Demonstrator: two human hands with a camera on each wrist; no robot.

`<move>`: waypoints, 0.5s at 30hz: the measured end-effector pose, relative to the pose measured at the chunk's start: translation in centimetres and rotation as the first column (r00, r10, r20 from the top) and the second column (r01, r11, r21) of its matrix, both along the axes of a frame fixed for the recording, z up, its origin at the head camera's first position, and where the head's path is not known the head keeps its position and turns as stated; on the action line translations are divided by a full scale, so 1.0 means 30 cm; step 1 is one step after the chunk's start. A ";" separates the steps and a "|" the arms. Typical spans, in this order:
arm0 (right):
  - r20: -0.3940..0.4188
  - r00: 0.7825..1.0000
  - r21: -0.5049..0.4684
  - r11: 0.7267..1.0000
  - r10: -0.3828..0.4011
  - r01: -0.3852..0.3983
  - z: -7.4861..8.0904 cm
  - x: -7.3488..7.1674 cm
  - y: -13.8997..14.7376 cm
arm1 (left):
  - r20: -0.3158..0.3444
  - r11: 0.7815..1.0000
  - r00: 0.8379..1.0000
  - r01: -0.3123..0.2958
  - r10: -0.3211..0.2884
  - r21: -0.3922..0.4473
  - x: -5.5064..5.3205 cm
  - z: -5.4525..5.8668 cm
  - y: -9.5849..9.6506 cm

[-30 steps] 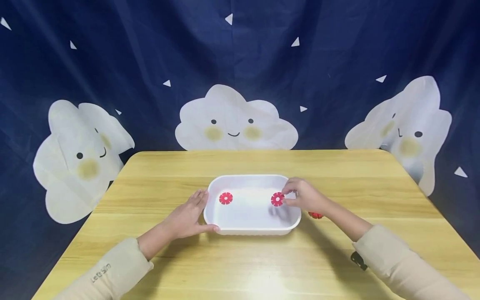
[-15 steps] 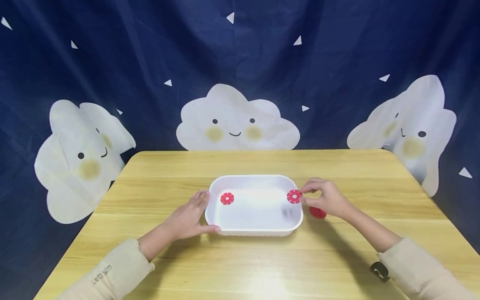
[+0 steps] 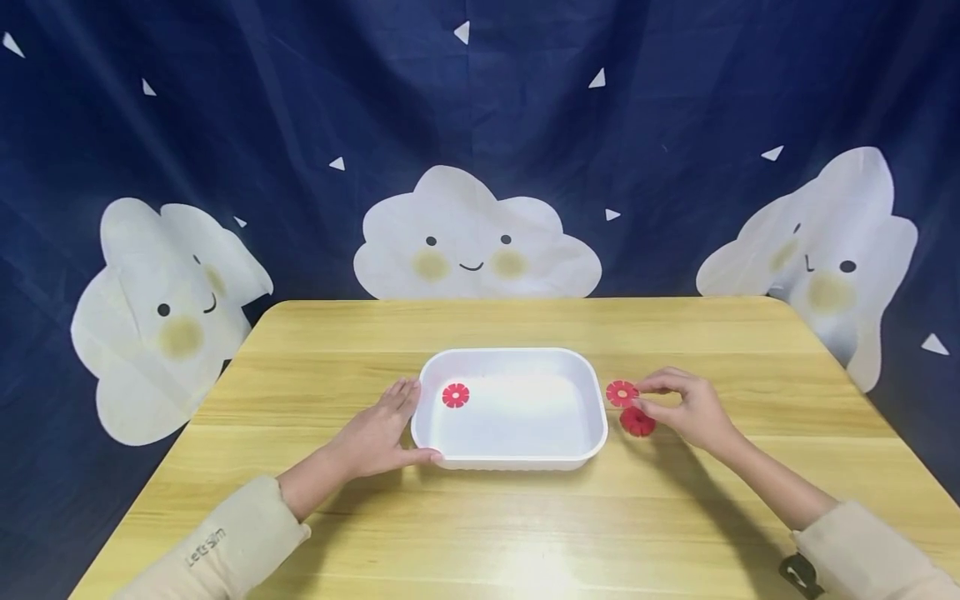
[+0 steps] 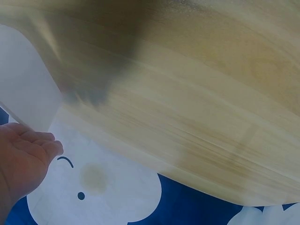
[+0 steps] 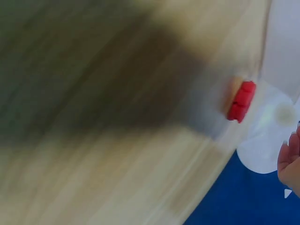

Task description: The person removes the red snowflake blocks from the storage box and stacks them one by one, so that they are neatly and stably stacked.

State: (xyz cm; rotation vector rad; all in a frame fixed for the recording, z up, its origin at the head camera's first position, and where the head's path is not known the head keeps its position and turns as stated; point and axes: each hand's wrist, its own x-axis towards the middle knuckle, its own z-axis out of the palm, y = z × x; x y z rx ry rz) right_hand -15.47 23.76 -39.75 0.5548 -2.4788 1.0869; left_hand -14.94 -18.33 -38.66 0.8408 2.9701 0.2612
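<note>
My right hand [image 3: 693, 410] pinches a thin red notched plastic building disc [image 3: 622, 393] with a hole in its middle, just outside the right rim of a white rectangular tub [image 3: 510, 463]. Below that disc a stack of red notched discs [image 3: 637, 423] sits on the table; in the right wrist view the stack [image 5: 242, 101] appears edge-on beside the tub. Another red disc [image 3: 455, 395] lies flat inside the tub, toward its left end. With fairly straight fingers, my left hand [image 3: 378, 433] rests against the tub's left side, its thumb on the near left rim.
The tub stands mid-way on a light wooden table [image 3: 480, 533]. Behind the table hangs a dark blue curtain [image 3: 480, 92] with white clouds and small triangles. A black object [image 3: 800, 575] shows at the right sleeve.
My right hand has moved right, carrying the pinched disc from above the tub's right end to outside its rim, over the stack. The left hand has stayed at the tub.
</note>
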 end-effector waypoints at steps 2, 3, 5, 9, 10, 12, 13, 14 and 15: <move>0.028 0.999 0.013 1.000 -0.027 0.027 -0.010 0.008 0.012 | 0.001 1.000 1.000 -0.001 0.001 -0.001 -0.001 -0.002 0.001; 0.037 0.999 0.017 0.999 -0.034 0.033 -0.015 0.011 0.017 | 0.002 1.000 1.000 0.000 0.000 -0.001 -0.001 -0.002 0.000; 0.049 0.998 0.017 0.999 -0.042 0.041 -0.025 0.018 0.025 | -0.001 1.000 1.000 0.002 -0.002 -0.003 -0.001 -0.004 0.000; 0.074 0.996 0.005 0.999 -0.043 0.043 -0.043 0.027 0.036 | 0.002 1.000 1.000 -0.001 0.001 -0.002 0.001 -0.003 -0.002; 0.086 0.995 0.004 0.999 -0.046 0.045 -0.047 0.029 0.038 | 0.003 1.000 1.000 -0.001 0.001 0.000 0.001 -0.002 -0.001; 0.115 0.992 0.007 0.999 -0.051 0.050 -0.056 0.032 0.045 | 0.001 1.000 1.000 0.000 0.000 0.001 0.001 -0.002 -0.001; 0.132 0.990 0.006 0.999 -0.051 0.050 -0.061 0.034 0.048 | 0.001 1.000 1.000 0.001 -0.001 0.003 0.001 -0.002 0.000; 0.150 0.987 0.000 0.999 -0.049 0.049 -0.065 0.037 0.051 | 0.000 1.000 1.000 0.003 -0.003 0.003 0.000 -0.002 0.000; 0.166 0.985 -0.010 0.999 -0.045 0.047 -0.070 0.040 0.054 | 0.000 1.000 1.000 0.004 -0.004 0.005 0.000 -0.001 0.001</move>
